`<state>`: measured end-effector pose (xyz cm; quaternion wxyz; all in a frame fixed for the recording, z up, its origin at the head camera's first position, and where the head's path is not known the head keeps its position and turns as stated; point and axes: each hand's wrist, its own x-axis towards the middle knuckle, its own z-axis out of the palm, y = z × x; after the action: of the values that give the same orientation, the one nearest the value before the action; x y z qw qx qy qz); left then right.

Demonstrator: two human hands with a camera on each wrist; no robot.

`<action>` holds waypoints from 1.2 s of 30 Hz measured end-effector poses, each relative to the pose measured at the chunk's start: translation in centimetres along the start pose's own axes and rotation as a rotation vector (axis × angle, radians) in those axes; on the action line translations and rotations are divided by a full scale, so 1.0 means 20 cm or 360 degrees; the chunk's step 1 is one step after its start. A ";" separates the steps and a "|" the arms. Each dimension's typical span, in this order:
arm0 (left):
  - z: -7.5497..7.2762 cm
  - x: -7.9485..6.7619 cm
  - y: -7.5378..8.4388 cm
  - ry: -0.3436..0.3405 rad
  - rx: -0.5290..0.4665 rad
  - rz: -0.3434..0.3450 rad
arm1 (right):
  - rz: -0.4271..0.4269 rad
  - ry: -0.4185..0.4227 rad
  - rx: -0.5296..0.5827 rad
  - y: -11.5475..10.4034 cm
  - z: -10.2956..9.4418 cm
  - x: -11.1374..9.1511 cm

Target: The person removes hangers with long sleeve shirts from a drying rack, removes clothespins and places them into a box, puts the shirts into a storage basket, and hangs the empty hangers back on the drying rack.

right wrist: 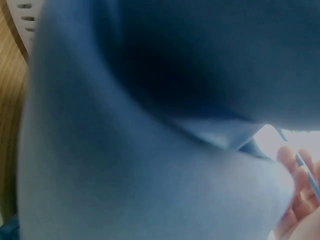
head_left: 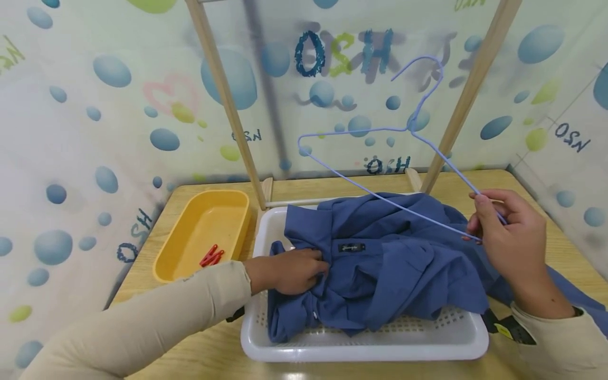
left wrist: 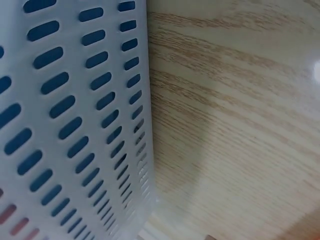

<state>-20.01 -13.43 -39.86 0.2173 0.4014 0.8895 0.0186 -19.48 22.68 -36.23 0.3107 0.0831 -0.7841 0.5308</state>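
Observation:
A dark blue collared shirt [head_left: 413, 264] lies bunched in a white slotted basket [head_left: 366, 352], its neck label facing up. My left hand [head_left: 296, 270] grips the shirt near the collar with curled fingers. Above the basket on the right, my right hand [head_left: 510, 232] holds a light blue wire hanger [head_left: 411, 126] by one end, its hook up and its other end over the shirt. Blue cloth [right wrist: 150, 190] fills most of the right wrist view, with fingers and the hanger [right wrist: 310, 177] at the right edge. The left wrist view shows the basket's wall [left wrist: 112, 48], not the hand.
A yellow tray [head_left: 214, 211] with several red clothespins [head_left: 211, 257] stands left of the basket on the wooden table [head_left: 142, 279]. Behind the basket rises a rack with wooden posts [head_left: 472, 89]. Part of the shirt hangs over the basket's right side, under my right forearm.

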 end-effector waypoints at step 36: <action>-0.56 0.27 0.09 0.0112 0.0313 -0.0565 | 0.0069 0.0118 -0.0039 -0.01 -0.06 0.04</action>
<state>-26.46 -6.77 -31.31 0.1458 0.2567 0.9509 -0.0931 -19.45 23.82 -35.34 0.3289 0.0427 -0.7801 0.5305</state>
